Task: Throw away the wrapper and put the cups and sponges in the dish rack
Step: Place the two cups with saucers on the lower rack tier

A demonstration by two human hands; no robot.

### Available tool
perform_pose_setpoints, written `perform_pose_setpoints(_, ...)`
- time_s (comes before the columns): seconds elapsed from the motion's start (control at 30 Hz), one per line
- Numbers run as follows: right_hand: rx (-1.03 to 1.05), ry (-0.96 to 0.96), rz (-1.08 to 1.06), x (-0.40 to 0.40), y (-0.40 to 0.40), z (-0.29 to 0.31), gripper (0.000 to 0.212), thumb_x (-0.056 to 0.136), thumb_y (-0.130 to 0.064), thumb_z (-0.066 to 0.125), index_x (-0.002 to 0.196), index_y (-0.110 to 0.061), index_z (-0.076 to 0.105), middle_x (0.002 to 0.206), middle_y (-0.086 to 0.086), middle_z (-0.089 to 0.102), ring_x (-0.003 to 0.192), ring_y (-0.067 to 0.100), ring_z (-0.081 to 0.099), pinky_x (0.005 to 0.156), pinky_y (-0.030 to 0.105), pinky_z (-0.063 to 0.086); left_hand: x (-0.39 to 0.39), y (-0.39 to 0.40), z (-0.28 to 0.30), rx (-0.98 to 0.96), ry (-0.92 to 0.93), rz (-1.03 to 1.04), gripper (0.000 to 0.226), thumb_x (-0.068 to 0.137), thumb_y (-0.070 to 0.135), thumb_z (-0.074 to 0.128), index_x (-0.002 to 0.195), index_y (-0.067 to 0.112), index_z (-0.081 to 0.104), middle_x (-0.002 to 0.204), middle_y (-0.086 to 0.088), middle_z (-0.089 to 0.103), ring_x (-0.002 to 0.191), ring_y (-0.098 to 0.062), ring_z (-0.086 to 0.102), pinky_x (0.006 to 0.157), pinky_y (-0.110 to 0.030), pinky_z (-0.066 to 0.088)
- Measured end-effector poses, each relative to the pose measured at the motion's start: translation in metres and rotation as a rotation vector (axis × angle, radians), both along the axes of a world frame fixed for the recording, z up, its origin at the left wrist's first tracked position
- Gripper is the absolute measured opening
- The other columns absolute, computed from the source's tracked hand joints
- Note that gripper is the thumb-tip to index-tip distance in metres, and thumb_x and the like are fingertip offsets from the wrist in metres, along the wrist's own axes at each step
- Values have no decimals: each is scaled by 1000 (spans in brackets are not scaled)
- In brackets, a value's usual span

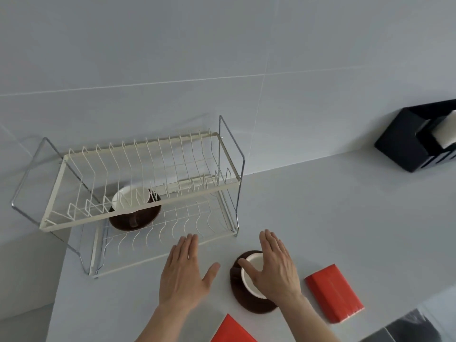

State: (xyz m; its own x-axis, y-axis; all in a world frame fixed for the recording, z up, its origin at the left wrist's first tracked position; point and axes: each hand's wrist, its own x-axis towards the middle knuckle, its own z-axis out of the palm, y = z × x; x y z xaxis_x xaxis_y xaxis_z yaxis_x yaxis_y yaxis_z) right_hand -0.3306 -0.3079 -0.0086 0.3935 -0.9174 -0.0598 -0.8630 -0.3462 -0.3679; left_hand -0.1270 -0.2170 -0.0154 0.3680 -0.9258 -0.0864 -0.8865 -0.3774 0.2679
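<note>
A brown cup with a white inside (248,291) stands on the counter in front of the dish rack (138,193). My right hand (274,267) hovers flat over the cup's rim, fingers apart, holding nothing. My left hand (185,270) is open just left of the cup, palm down near the rack's lower shelf. A second brown cup (135,208) lies on its side in the lower shelf of the white two-tier wire rack. One red sponge (334,292) lies right of the cup. Another red sponge (233,329) shows at the bottom edge.
A black holder (417,141) with a white item stands against the tiled wall at the far right. A dark bin with a plastic liner (414,327) shows at the bottom right corner. The counter's left edge drops off beside the rack.
</note>
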Motion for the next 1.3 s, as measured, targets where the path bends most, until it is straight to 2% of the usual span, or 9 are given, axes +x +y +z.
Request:
perform_pose_setpoints(0.23,189,-50,-178,-34,7,1,100,85,-75,50,160,-19,14,168,-2,14,154,15,12,122,33,20,-42,-9,-1,94,145,2,121,63,90,1,160,18,4,169,1,10,155,-17,9,125,-34,16)
perform_pose_setpoints(0.43,348,-129,-317,-46,11,-11,96,83,-70,59,156,-16,28,160,-2,36,146,19,33,115,36,33,-71,-14,-12,174,331,24,101,84,78,43,158,17,14,165,0,23,150,-20,25,117,-38,35)
perform_pose_setpoints(0.53,432,-172,-401,-47,12,-10,82,84,-63,64,145,-12,44,144,2,52,135,23,46,103,35,41,-80,-16,-19,190,494,119,96,85,71,51,157,16,21,161,-3,32,146,-20,35,113,-37,38)
perform_pose_setpoints(0.67,529,-258,-470,-56,7,-19,48,80,-57,70,105,-17,66,94,-2,68,89,18,64,82,38,55,-87,-26,-29,255,692,272,86,84,58,63,151,10,36,147,-6,52,132,-22,52,104,-34,44)
perform_pose_setpoints(0.8,574,-339,-540,-55,6,-18,41,86,-42,71,110,-10,68,98,5,69,87,22,62,77,33,51,-86,-22,-26,263,858,398,60,74,55,69,122,20,63,109,8,69,100,-13,62,80,-29,46)
perform_pose_setpoints(0.93,600,-345,-560,-57,2,-20,25,82,-37,69,79,-12,68,69,-1,63,66,17,58,63,33,49,-83,-21,-30,243,967,454,66,55,62,66,110,26,71,107,7,74,102,-13,67,90,-35,55)
perform_pose_setpoints(1.03,592,-349,-572,-58,1,-24,22,81,-33,71,74,-13,70,63,-2,62,62,16,58,58,30,47,-81,-21,-29,238,1008,454,67,52,60,67,109,25,72,104,8,75,101,-15,68,96,-44,56)
perform_pose_setpoints(1.2,603,-373,-573,-56,4,-24,23,78,-34,73,65,-16,69,58,-5,59,58,14,55,54,27,45,-76,-16,-21,211,1012,461,61,57,55,69,110,24,73,103,7,75,101,-15,68,97,-43,55)
perform_pose_setpoints(1.3,589,-371,-551,-50,5,-22,24,75,-36,73,68,-14,72,62,2,65,64,19,62,57,29,47,-69,-9,-16,179,1032,471,54,62,52,71,109,27,73,104,8,74,101,-13,67,96,-41,55)
